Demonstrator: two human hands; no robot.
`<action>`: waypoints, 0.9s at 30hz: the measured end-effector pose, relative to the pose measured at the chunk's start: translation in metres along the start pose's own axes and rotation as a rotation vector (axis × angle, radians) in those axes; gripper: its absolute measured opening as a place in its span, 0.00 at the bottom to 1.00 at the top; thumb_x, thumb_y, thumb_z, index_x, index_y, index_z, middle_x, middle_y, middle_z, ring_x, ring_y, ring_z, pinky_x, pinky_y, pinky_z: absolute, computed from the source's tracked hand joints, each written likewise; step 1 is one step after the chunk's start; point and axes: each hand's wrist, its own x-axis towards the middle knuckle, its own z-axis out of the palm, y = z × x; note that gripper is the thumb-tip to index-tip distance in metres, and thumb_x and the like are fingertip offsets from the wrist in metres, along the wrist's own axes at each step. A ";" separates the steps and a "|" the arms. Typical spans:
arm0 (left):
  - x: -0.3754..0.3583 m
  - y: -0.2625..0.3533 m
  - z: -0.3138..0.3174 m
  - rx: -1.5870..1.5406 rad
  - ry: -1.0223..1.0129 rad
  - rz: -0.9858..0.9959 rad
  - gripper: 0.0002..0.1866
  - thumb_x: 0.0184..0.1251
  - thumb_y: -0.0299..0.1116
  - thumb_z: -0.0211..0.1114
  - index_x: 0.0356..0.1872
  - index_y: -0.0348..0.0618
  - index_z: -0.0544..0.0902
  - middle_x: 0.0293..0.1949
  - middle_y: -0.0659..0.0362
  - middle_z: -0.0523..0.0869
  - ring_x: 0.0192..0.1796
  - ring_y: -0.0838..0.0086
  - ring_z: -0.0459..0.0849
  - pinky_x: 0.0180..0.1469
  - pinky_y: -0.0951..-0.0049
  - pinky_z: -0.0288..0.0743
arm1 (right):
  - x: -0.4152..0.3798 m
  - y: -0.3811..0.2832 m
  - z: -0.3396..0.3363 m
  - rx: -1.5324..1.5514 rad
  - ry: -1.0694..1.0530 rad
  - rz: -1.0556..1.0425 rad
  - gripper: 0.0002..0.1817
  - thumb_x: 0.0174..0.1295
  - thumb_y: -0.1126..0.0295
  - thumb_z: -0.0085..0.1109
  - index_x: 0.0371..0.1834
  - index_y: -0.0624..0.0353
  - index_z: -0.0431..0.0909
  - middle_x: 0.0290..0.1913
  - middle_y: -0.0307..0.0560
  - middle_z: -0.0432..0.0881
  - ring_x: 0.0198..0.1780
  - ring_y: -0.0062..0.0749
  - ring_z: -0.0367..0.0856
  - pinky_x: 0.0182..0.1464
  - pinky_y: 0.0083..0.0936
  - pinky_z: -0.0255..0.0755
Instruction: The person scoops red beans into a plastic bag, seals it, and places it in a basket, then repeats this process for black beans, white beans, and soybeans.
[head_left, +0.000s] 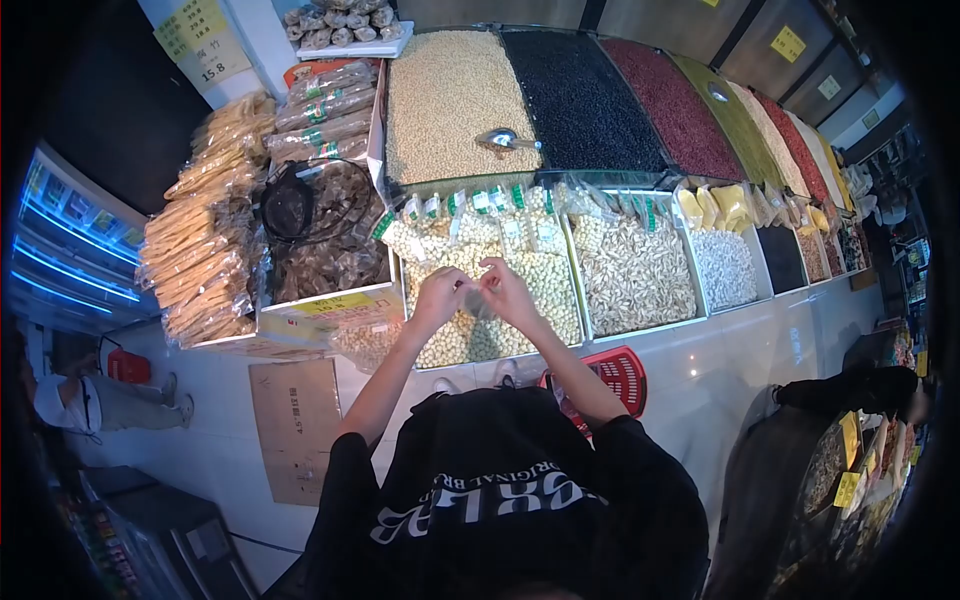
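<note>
Shop interior, pale tiled floor [700, 375], lit display case glowing at far left. Loose dry goods in rows: pale beans [450, 90], black beans [575, 100], dark red beans [668, 105]; metal scoop [505, 140] lying on the pale ones.

Person stands at the front bins. Left hand [443, 298] and right hand [509, 298] meet over round cream-coloured seeds [545, 310]. Fingertips of both pinched close together, grasping a small piece of clear plastic [481, 302] between the two hands, above the seeds. Plastic is thin; its exact shape cannot be made out.

Sealed packets [495, 225] lie along the back of the seeds. Right of these: slender whitish dried pieces [640, 280]. Left: dark dried pieces [330, 268] with a black coil [288, 203] on top, then bundled yellowish sticks [195, 250]. Red basket [622, 378] on the floor, beside the right forearm in view.
</note>
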 end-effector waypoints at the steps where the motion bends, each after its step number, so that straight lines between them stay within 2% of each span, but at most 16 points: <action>1: 0.001 0.001 0.000 -0.007 0.004 0.000 0.04 0.53 0.29 0.65 0.27 0.39 0.82 0.30 0.53 0.82 0.33 0.61 0.81 0.38 0.67 0.74 | 0.000 0.001 0.000 0.007 0.011 -0.003 0.21 0.52 0.81 0.58 0.51 0.56 0.67 0.30 0.46 0.79 0.35 0.36 0.80 0.41 0.28 0.74; 5: 0.001 -0.001 0.002 -0.070 -0.098 -0.003 0.04 0.54 0.29 0.65 0.28 0.39 0.81 0.29 0.53 0.81 0.33 0.61 0.80 0.38 0.66 0.74 | -0.002 0.006 0.000 0.021 -0.010 0.005 0.20 0.53 0.81 0.57 0.50 0.56 0.68 0.31 0.46 0.79 0.35 0.35 0.80 0.40 0.28 0.73; 7: 0.000 -0.001 0.004 0.097 -0.095 0.201 0.05 0.55 0.31 0.63 0.28 0.39 0.80 0.28 0.55 0.80 0.34 0.60 0.80 0.39 0.64 0.74 | -0.003 0.007 0.001 0.013 -0.004 -0.002 0.19 0.54 0.81 0.57 0.49 0.56 0.68 0.31 0.46 0.79 0.35 0.35 0.80 0.40 0.28 0.73; 12: 0.002 0.015 -0.006 0.151 -0.095 0.231 0.05 0.57 0.31 0.61 0.27 0.41 0.79 0.27 0.55 0.78 0.34 0.61 0.79 0.38 0.64 0.74 | -0.007 0.003 -0.018 0.030 -0.012 -0.038 0.18 0.55 0.81 0.57 0.49 0.58 0.68 0.32 0.48 0.79 0.36 0.38 0.80 0.40 0.29 0.73; 17: 0.006 0.039 -0.038 0.087 -0.067 0.207 0.05 0.56 0.31 0.62 0.25 0.41 0.78 0.26 0.56 0.77 0.35 0.62 0.79 0.37 0.64 0.73 | -0.025 0.000 -0.073 -0.241 0.102 -0.083 0.15 0.56 0.80 0.56 0.47 0.61 0.70 0.33 0.50 0.79 0.37 0.41 0.80 0.41 0.31 0.73; 19: 0.010 0.050 -0.053 0.130 -0.031 0.259 0.05 0.56 0.30 0.62 0.26 0.41 0.79 0.27 0.56 0.78 0.32 0.61 0.79 0.35 0.64 0.73 | -0.032 0.012 -0.093 -0.285 0.190 -0.010 0.14 0.56 0.81 0.56 0.45 0.61 0.72 0.32 0.49 0.78 0.37 0.40 0.80 0.40 0.31 0.73; 20: 0.009 0.057 -0.067 0.131 -0.030 0.258 0.05 0.56 0.30 0.62 0.26 0.41 0.79 0.27 0.56 0.78 0.32 0.61 0.79 0.35 0.64 0.73 | -0.036 0.025 -0.107 -0.255 0.217 0.093 0.16 0.55 0.81 0.57 0.47 0.60 0.70 0.33 0.49 0.79 0.38 0.36 0.80 0.40 0.30 0.73; 21: 0.010 0.063 -0.083 0.107 -0.027 0.205 0.04 0.57 0.29 0.62 0.27 0.40 0.80 0.27 0.56 0.79 0.32 0.62 0.80 0.34 0.67 0.73 | -0.040 0.025 -0.118 -0.156 0.209 0.175 0.22 0.53 0.78 0.62 0.52 0.58 0.69 0.34 0.45 0.79 0.39 0.32 0.80 0.43 0.28 0.73; 23: 0.014 0.084 -0.105 0.083 -0.024 0.154 0.04 0.57 0.28 0.63 0.28 0.38 0.81 0.27 0.55 0.80 0.31 0.63 0.80 0.33 0.70 0.73 | -0.036 0.014 -0.115 -0.109 0.067 0.151 0.32 0.48 0.73 0.69 0.58 0.55 0.66 0.38 0.43 0.80 0.43 0.32 0.79 0.48 0.31 0.72; 25: 0.020 0.104 -0.119 -0.024 -0.111 0.155 0.03 0.57 0.26 0.62 0.30 0.37 0.81 0.27 0.55 0.79 0.30 0.65 0.80 0.33 0.72 0.71 | -0.022 -0.019 -0.075 0.110 -0.020 -0.002 0.40 0.43 0.68 0.74 0.62 0.56 0.64 0.43 0.44 0.80 0.48 0.33 0.77 0.53 0.33 0.69; 26: 0.024 0.110 -0.124 -0.065 -0.122 0.138 0.04 0.59 0.25 0.61 0.29 0.35 0.81 0.28 0.55 0.80 0.30 0.70 0.80 0.34 0.74 0.71 | -0.013 -0.022 -0.050 0.178 -0.051 -0.066 0.40 0.43 0.68 0.74 0.62 0.59 0.65 0.45 0.45 0.79 0.50 0.33 0.76 0.55 0.33 0.68; 27: 0.028 0.109 -0.124 -0.061 -0.124 0.143 0.04 0.59 0.25 0.61 0.29 0.35 0.81 0.28 0.55 0.80 0.30 0.70 0.80 0.34 0.74 0.71 | -0.006 -0.024 -0.030 0.249 -0.084 -0.130 0.40 0.43 0.67 0.75 0.61 0.61 0.65 0.47 0.47 0.79 0.51 0.34 0.75 0.57 0.33 0.66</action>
